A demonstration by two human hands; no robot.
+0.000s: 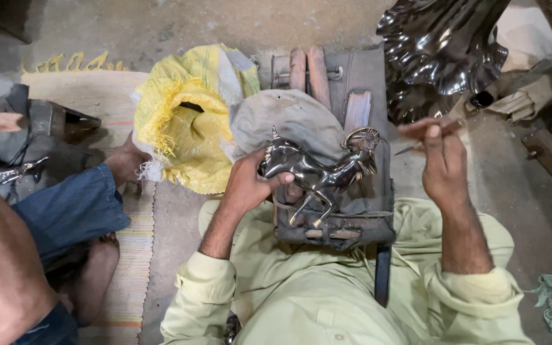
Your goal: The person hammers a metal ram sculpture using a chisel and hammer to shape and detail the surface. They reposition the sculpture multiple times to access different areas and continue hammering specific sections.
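Observation:
A shiny dark metal goat figure (319,174) with curled horns lies on its side on a padded grey work block (359,217) in front of me. My left hand (248,184) grips the figure at its rear end. My right hand (441,161) is raised to the right of the figure, apart from it, pinching a thin metal hand tool (416,144) with a wooden handle. A grey cloth (289,121) lies over the block behind the figure.
A yellow woven sack (186,128) sits left of the block. A large polished metal piece (442,51) stands at the upper right. Another person in blue trousers (71,211) sits at the left with a metal item (7,169) on a striped mat (129,255).

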